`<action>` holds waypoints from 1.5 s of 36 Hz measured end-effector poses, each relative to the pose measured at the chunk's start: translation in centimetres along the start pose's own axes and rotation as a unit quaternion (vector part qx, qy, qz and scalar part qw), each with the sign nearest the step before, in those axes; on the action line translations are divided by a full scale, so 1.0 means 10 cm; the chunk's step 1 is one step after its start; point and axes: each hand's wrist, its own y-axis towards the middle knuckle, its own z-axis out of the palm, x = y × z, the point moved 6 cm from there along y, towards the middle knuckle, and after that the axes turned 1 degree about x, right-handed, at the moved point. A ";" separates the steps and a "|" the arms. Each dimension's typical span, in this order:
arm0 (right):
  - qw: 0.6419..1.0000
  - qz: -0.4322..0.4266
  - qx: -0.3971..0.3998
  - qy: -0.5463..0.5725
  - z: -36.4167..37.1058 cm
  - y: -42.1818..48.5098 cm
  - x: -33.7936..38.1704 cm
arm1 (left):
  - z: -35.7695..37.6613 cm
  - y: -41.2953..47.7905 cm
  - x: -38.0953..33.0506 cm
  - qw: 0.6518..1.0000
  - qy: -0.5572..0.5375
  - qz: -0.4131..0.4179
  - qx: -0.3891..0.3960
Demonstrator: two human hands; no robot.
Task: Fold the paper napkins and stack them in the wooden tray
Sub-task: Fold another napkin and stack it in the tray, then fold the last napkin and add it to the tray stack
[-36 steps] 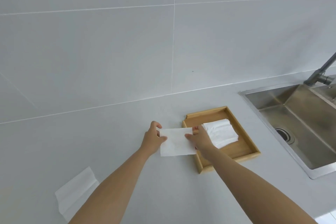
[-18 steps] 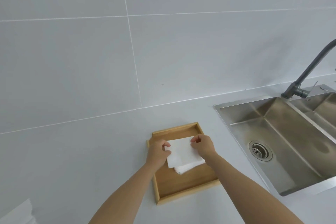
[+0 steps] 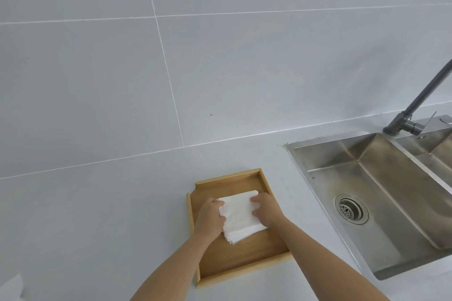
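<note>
A wooden tray lies on the grey counter in front of me. Inside it sits a stack of folded white paper napkins. The top napkin lies flat on the stack. My left hand grips the stack's left edge and my right hand grips its right edge, fingers curled onto the paper. A corner of an unfolded white napkin shows at the bottom left of the counter.
A stainless steel double sink with a drain is set into the counter right of the tray. A grey tap rises behind it. A tiled wall runs along the back of the counter.
Both hands carried the folded napkin from the counter left of the tray over the tray and lowered it onto the stack. The view swung right.
</note>
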 end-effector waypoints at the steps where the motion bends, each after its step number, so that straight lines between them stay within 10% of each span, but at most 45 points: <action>1: 1.000 -0.005 0.002 -0.015 0.01 -0.01 0.01 | 0.00 -0.01 0.00 1.000 0.006 0.001 0.002; 22: 0.979 -0.106 -0.008 -0.173 0.64 -0.45 1.31 | -1.00 -0.53 0.78 0.983 0.179 0.028 -0.017; 54: 0.915 -0.248 0.171 -0.270 3.43 -1.08 3.49 | -2.35 -2.12 3.98 0.959 0.148 -0.239 -0.040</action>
